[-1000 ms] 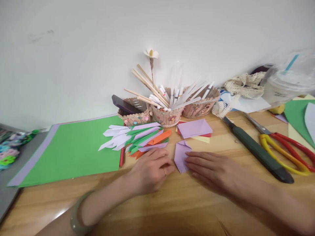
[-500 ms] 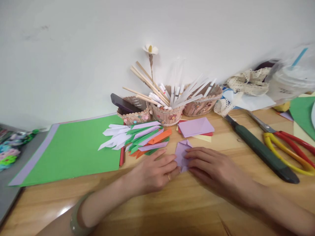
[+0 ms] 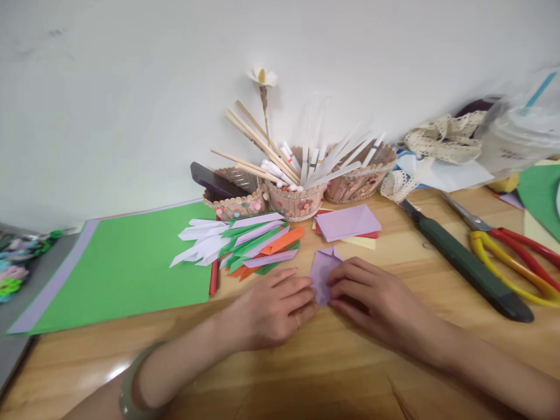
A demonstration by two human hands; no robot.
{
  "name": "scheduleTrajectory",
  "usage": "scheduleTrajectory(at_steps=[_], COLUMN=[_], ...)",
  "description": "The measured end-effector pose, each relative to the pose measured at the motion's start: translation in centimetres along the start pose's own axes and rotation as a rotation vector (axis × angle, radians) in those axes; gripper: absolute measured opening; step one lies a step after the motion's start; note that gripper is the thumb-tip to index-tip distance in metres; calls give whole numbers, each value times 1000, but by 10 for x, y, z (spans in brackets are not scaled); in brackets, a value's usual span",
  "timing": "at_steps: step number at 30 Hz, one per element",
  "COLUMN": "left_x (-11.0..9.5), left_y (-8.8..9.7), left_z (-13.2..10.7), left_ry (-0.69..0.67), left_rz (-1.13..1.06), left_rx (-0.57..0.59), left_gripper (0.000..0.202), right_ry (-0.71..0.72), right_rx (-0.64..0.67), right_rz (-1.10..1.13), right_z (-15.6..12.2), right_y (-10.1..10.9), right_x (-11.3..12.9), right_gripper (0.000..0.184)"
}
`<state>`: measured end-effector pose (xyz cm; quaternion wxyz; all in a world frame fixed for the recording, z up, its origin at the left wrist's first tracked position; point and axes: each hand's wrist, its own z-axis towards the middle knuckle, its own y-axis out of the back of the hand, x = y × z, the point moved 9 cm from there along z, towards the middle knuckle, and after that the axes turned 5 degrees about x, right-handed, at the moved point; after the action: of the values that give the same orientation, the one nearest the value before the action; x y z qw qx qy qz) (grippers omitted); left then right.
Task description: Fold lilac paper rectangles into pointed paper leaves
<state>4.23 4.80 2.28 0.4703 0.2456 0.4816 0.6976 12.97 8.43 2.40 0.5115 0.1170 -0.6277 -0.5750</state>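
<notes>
A small piece of folded purple paper [image 3: 322, 273] lies on the wooden table between my hands. Its left edge is under the fingertips of my left hand [image 3: 280, 306], whose fingers are bent together. My right hand [image 3: 376, 297] has its curled fingers on the right edge of the paper, the thumb low beside it. Just beyond are stacked purple, red and yellow paper rectangles [image 3: 350, 223]. To the left lies a fanned pile of folded paper pieces [image 3: 249, 242] in white, green, purple and orange.
Large green sheets [image 3: 126, 262] lie at left. Decorated baskets [image 3: 297, 204] holding sticks, markers and glue sticks stand against the wall. At right are a green-handled cutter [image 3: 468, 262], scissors [image 3: 503, 256], lace ribbon [image 3: 446, 137] and a plastic cup [image 3: 520, 137]. A thin pointed stick [image 3: 400, 399] lies near the front.
My right fingers have shifted slightly along the right edge of the purple paper. The left hand stays at its left edge. The camera view has moved a little.
</notes>
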Motion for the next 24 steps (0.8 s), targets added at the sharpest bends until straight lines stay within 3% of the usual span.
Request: scheduleTrajectory(at_steps=[16, 24], left_x=[6, 2], left_y=[-2, 0], left_z=[-1, -1], left_ry=[68, -37], left_rz=[-107, -47], left_rx=[15, 32], left_gripper=[22, 24], right_ry=[-109, -109], right_rx=[10, 39], right_rz=[18, 13], right_z=[8, 10], right_y=[-3, -6], right_x=[-8, -11], right_gripper=[15, 14])
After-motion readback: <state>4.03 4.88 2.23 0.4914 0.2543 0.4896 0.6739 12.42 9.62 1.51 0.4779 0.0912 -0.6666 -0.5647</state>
